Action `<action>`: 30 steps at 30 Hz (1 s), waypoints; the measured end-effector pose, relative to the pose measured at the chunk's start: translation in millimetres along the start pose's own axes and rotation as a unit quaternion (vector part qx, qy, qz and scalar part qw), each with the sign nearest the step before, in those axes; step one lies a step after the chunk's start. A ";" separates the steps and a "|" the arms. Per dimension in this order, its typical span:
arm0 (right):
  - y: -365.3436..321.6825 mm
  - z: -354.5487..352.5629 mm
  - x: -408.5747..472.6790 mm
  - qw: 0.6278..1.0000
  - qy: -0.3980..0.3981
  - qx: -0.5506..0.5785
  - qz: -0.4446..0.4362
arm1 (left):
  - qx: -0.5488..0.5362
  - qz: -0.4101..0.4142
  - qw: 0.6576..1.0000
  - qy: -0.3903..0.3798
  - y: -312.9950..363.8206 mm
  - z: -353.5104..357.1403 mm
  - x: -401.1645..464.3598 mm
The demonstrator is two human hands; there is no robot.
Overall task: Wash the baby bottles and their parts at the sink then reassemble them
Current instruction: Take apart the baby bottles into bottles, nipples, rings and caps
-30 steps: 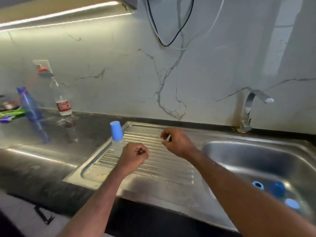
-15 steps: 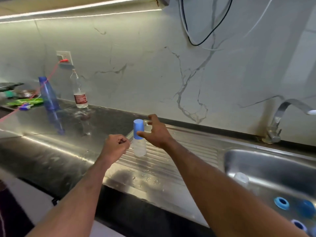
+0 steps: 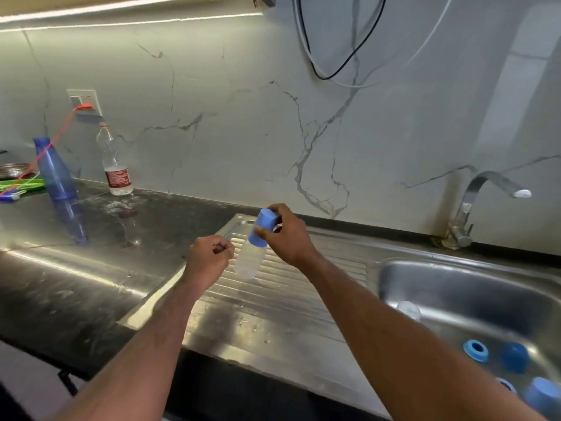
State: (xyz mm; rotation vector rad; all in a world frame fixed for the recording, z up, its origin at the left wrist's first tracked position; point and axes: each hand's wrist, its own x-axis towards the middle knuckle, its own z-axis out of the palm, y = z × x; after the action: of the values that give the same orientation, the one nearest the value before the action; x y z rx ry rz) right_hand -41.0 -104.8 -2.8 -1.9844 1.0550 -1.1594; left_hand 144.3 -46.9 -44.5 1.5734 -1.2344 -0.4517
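Marble-look wall (image 3: 230,117) across the back, black and white cables (image 3: 340,65) hanging at top. Dark countertop (image 3: 60,287) on the left, steel sink unit with ribbed drainboard (image 3: 291,287) and basin (image 3: 473,287) on the right. Tap (image 3: 473,205) at the back of the basin.

Right hand (image 3: 288,235) grips the blue cap (image 3: 263,227) of a baby bottle (image 3: 249,262), held tilted above the drainboard, clear body hanging down-left. Left hand (image 3: 209,259) is a closed fist just beside the bottle body; can't tell whether it holds anything.

In the basin: blue ring (image 3: 476,350), blue cap (image 3: 514,357), another blue piece (image 3: 543,396) at the bottom edge, and a clear part (image 3: 408,309) near the right forearm.

On the counter left: tall blue bottle (image 3: 56,174), clear plastic bottle (image 3: 113,165) with a red label, writing too small to read. Wall socket (image 3: 83,100) with a red plug and red cord (image 3: 48,147). Green item (image 3: 21,186) at the far left edge, blurred.
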 end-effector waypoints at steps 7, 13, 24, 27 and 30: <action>46.0 -127.0 -47.3 0.993 0.079 0.048 0.069 | -0.045 0.087 0.991 -0.090 56.9 110.4 -15.6; 90.8 -214.7 -108.0 0.977 0.160 0.081 0.113 | -0.051 0.167 0.957 -0.232 110.9 218.9 -62.5; 173.5 -320.6 -211.5 0.939 0.227 0.145 0.216 | -0.004 0.269 0.893 -0.362 149.6 351.7 -118.4; 183.9 -340.0 -223.2 0.929 0.163 0.176 0.280 | 0.051 0.318 0.873 -0.365 146.7 369.6 -114.5; 189.5 -348.8 -218.9 0.935 0.077 0.117 0.327 | 0.074 0.343 0.858 -0.376 142.9 379.7 -118.0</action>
State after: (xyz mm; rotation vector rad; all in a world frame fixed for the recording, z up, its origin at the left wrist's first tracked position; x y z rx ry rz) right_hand -481.6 -48.0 -92.8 -1.2206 1.4346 -1.0091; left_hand -268.0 -119.3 -101.6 0.9538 -2.3622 -0.5187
